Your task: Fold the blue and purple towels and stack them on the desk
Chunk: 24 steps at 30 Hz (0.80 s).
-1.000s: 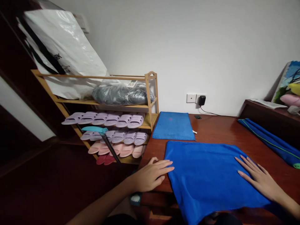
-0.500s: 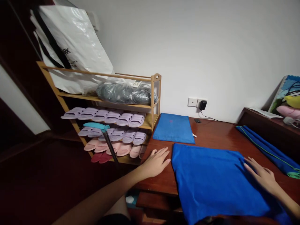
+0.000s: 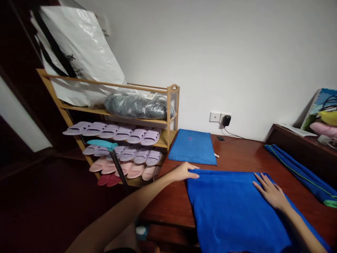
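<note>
A bright blue cloth lies spread over the front of the brown wooden table and hangs past its near edge. At the cloth's far left corner is my left hand, thumb on top of the cloth and fingers at its far edge, some of them hidden; thumb and fingers are apart. My right hand rests flat on the cloth near its far right corner, fingers spread. Behind the cloth lies a folded blue towel with a small white tag.
On the left stands a wooden rack with slippers, a white bag and a plastic-wrapped bundle. A rolled blue cloth with green trim lies at right. A black plug sits in the wall socket.
My left hand has moved right and forward onto the cloth's far left corner. My right hand has moved left onto the cloth. The cloth's far edge looks straighter.
</note>
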{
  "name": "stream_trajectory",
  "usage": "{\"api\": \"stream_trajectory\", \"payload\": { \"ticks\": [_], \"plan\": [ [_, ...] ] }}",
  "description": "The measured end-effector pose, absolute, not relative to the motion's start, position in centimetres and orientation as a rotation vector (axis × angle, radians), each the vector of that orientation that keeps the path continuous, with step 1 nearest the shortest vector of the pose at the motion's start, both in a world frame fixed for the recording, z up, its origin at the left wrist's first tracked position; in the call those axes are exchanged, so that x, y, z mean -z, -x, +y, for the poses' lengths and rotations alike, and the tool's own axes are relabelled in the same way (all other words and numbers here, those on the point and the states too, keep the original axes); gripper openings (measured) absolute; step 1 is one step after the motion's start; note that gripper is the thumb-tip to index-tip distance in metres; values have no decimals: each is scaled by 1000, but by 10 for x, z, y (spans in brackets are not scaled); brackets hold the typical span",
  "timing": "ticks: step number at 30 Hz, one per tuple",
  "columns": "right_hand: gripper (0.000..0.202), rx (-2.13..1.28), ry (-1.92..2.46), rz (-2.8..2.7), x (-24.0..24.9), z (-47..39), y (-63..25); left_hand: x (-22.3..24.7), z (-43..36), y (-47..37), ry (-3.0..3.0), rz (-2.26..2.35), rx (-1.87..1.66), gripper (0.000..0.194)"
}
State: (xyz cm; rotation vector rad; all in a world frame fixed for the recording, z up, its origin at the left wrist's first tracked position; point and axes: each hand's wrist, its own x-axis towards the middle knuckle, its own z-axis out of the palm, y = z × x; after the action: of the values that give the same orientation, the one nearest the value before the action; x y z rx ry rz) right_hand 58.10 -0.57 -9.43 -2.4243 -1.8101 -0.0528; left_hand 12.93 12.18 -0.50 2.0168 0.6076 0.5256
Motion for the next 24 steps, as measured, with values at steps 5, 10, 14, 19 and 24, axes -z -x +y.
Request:
{"api": "stream_trajectory", "payload": {
  "ticks": [5,10,14,19,24],
  "plan": [
    [70,38,2449,-1813,94,-5,-579,-14,116,-115,-1652,430,-354,31],
    [70,7,2444,-1800,92,-5,-578,-12,113,-117,-1464,356,-426,26],
    [71,3,2446,-1790,90,-6,-577,-4,115,-115,-1288,375,-428,22],
    [73,-23,2437,-1801,89,-6,-577,-5,114,-105,-1256,426,-496,22],
    [71,2,2403,-1828,93,-5,-581,-17,118,-72,-1460,664,-386,25]
  ]
}}
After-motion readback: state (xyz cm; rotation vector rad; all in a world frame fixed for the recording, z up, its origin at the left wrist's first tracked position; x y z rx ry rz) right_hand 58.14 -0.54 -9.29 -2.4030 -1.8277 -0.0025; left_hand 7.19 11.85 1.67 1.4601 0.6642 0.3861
